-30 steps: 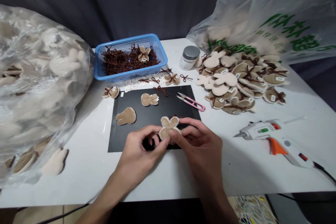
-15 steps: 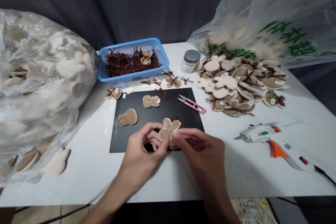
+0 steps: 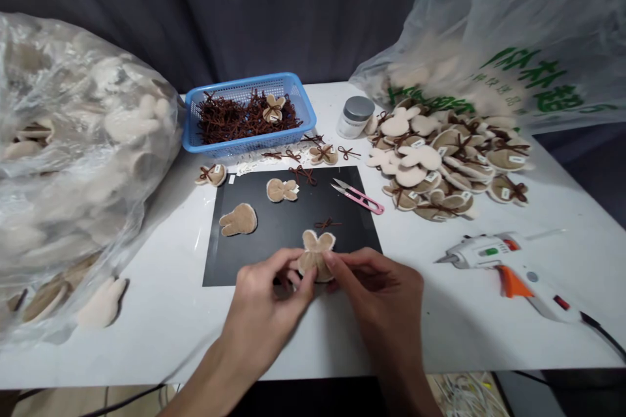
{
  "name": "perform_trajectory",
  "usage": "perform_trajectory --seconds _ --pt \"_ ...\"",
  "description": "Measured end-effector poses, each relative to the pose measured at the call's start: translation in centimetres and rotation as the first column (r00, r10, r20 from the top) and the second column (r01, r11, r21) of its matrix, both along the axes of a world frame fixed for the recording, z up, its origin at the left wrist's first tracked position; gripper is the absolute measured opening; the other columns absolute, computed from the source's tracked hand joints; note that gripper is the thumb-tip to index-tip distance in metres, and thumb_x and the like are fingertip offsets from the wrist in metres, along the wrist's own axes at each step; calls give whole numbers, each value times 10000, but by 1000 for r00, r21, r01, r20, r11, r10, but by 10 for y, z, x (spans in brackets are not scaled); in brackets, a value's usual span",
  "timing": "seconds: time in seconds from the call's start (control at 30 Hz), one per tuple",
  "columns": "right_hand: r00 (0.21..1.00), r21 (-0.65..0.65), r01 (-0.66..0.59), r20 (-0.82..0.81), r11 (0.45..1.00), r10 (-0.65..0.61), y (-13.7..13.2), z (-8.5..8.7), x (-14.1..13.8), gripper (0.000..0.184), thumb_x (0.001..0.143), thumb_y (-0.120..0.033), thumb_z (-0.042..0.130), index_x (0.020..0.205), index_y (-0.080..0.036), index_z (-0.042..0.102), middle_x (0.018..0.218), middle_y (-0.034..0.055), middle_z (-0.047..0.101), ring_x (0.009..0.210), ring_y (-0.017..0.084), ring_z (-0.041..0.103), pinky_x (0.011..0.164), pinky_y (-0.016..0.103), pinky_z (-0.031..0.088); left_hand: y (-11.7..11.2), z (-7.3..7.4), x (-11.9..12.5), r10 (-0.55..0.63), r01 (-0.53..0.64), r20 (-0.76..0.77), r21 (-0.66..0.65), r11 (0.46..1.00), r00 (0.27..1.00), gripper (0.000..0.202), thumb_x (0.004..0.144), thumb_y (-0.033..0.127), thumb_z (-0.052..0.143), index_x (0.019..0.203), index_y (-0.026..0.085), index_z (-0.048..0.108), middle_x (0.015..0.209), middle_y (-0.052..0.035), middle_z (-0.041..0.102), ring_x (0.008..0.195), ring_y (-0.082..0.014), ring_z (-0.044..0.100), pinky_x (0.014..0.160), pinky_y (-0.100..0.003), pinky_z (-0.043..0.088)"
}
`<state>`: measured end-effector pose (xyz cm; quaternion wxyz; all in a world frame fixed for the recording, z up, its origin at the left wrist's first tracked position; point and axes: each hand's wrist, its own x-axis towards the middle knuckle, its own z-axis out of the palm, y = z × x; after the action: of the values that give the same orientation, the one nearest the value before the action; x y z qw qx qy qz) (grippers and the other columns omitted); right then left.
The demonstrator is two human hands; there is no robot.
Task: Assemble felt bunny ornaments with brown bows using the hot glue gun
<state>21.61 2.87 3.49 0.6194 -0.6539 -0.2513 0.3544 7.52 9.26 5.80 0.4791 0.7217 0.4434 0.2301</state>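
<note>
the rabbit-shaped fabric piece (image 3: 315, 262) sits between the two hands, the left hand (image 3: 271, 296) pinching its lower left edge and the right hand (image 3: 384, 293) its right side. its long axis runs away from the wrists, ears outermost. just beyond those ears, on the black mat (image 3: 293, 221), lies a brown bow (image 3: 326, 224), a little nearer the right fingertips.

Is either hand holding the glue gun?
No, left hand and right hand hold a rabbit-shaped patch; the glue gun lies on the table.
</note>
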Motion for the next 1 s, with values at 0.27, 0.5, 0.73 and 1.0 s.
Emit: perform_trajectory --seconds 0.27,0.5,0.73,1.0 --pt "940 -125 -58 328 990 97 -7 -8 -10 278 929 -364 777 690 -229 736 642 7 734 553 162 667 524 259 509 -2 -11 -9 -46 86 -210 187 979 977 306 1080 403 583 990 224 814 846 -37 833 649 -191 745 641 -312 546" --pt "763 -108 -123 625 986 164 -33 -15 8 93 971 -250 751 1064 -252 757 816 -7 743 679 164 693 665 276 567 -8 -25 -26 -113 192 -190 470 862 975 249 1096 244 568 1310 165 666 1017 -79 762 842 -191 749 742 -307 600" --pt "629 -6 -267 756 964 179 -31 -18 9 198 988 -103 698 1102 -245 774 996 42 772 904 205 710 808 322 616 -17 -23 -40 -254 366 -265 694 620 930 232 1081 97 552 1273 95 681 1146 -115 796 1003 -224 728 858 -358 583" --pt "597 -42 -261 778 964 195 -22 -20 0 259 997 -111 705 1226 -218 757 1085 69 761 1002 229 669 857 358 616 -18 -31 -47 -215 396 -337 696 598 917 290 1070 51 519 1320 45 666 1325 -172 759 1275 -258 697 1061 -405 583"
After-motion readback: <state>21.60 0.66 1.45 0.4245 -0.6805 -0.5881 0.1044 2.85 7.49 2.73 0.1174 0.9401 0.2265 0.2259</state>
